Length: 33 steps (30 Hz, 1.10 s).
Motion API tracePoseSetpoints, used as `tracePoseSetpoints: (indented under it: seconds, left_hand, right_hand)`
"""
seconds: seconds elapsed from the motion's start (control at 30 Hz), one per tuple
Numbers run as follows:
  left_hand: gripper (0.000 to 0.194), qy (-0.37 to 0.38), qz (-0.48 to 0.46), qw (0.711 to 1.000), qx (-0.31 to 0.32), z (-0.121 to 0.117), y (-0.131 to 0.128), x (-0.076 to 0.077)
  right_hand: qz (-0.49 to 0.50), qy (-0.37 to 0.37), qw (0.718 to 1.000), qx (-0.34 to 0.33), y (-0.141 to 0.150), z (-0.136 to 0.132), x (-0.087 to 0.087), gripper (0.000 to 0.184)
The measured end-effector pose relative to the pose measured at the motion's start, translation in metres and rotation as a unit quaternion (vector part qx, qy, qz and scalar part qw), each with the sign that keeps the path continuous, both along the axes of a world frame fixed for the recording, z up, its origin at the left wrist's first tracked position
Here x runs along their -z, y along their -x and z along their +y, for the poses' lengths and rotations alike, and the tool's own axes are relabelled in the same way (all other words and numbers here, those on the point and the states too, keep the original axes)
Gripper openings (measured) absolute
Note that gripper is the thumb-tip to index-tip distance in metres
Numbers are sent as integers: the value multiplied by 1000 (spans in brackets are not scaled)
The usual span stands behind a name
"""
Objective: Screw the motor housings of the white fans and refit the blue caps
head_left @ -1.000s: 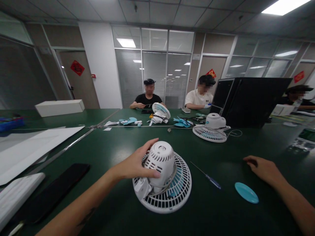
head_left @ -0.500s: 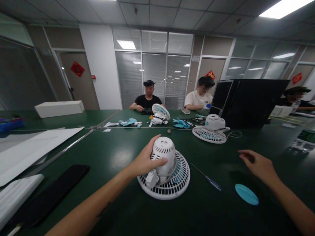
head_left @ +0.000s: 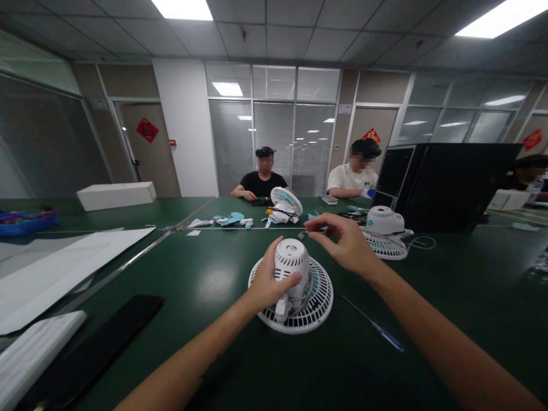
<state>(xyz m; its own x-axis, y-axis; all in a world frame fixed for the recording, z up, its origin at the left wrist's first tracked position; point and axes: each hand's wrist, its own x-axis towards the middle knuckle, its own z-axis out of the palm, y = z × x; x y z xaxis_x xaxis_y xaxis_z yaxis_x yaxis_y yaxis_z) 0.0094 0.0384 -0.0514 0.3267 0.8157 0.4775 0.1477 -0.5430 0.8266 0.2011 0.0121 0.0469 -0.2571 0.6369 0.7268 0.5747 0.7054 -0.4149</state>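
Observation:
A small white fan (head_left: pixel 295 322) lies grille-down on the green table in front of me, its slotted motor housing pointing up. My left hand (head_left: pixel 269 279) wraps around the housing from the left, thumb across its front. A white plug (head_left: pixel 281 308) and a cable sit against the housing. Above and right of the fan, my right hand (head_left: pixel 342 242) hovers with curved fingers, thumb and fingertips apart, holding nothing I can see. A screwdriver (head_left: pixel 379 330) with a clear blue handle rests to the right of the fan, beside my right forearm.
A second white fan (head_left: pixel 385 225) lies grille-down beyond my right hand, near a black computer case (head_left: pixel 454 182). Farther back are another fan (head_left: pixel 286 205) and teal blades (head_left: pixel 231 218). Left are a black phone (head_left: pixel 98 342) and white sheets (head_left: pixel 81 257). Co-workers sit across the table.
My right hand has swung left from the table's right side to above the fan. The fan, still in my left hand, has shifted slightly away from me. My forearm now covers the teal oval's place.

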Motion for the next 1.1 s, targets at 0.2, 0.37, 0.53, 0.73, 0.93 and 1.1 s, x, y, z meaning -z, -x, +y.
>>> tracePoseSetpoints:
  seconds: [0.2,0.37,0.53,0.73,0.93,1.1]
  left_hand:
    - [82,-11,-14,1000,-3,8,-3,3]
    - [83,-16,-9,1000,8,13,-4,3]
    - [85,1,-8,1000,12,12,-4,2]
    - [89,10,2,1000,10,11,-3,-1]
    - [87,11,3,1000,12,12,-3,0]
    - [87,12,-2,1000,16,12,-3,0]
  right_hand:
    - [121,9,990,-73,32,20,1,17]
    - [95,58,993,-36,12,32,7,20]
    - [-29,95,995,-16,-4,24,5,11]
    - [-84,94,992,-3,4,21,7,12]
    - [-65,59,996,2,9,21,9,16]
    - [-68,33,997,-6,12,23,13,19]
